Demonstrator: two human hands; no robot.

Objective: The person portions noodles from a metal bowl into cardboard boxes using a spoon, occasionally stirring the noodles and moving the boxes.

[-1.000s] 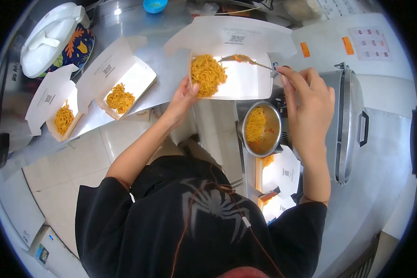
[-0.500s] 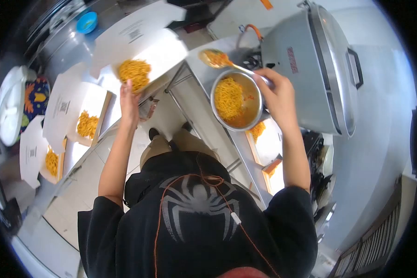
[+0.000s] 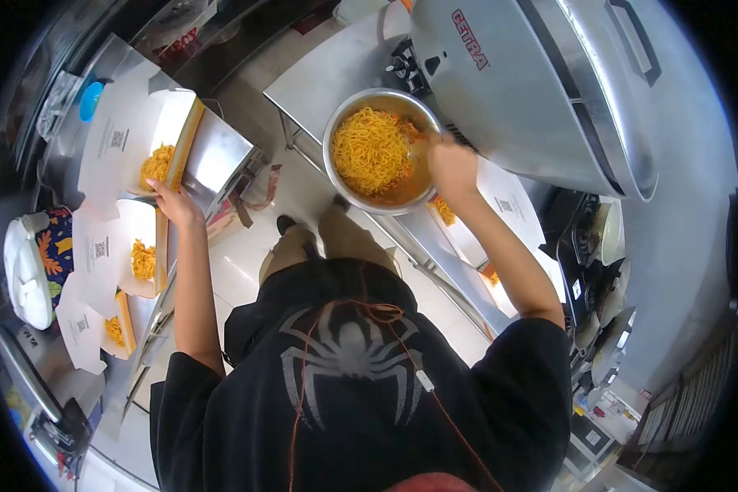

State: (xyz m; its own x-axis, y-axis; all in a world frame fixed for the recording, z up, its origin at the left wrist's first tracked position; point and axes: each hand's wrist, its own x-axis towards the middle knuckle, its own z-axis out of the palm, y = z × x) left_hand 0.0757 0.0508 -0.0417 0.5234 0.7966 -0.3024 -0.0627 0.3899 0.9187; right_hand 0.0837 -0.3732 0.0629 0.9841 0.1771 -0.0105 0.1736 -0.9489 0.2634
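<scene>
My left hand [image 3: 175,202] is at the near corner of an open white box [image 3: 180,111], its fingers at the box edge beside a portion of noodles [image 3: 157,164]. My right hand [image 3: 453,166] is closed at the right rim of a steel pot [image 3: 336,176]; it is smeared by motion, and what lies inside the fist cannot be made out. Yellow noodles [image 3: 371,152] fill the left part of the pot, with orange sauce at the right. The spoon is not clearly visible.
Two more open boxes with noodles [image 3: 143,259] [image 3: 114,330] stand on the left counter, near a blue bowl [image 3: 90,101]. A large grey cooker [image 3: 508,90] stands at the upper right. Further boxes [image 3: 508,197] lie below it, beside pans [image 3: 611,234].
The view has turned to the right. My left hand has slid from the noodles to the box's edge. My right hand has come down to the pot rim, and the raised spoon has dropped from sight.
</scene>
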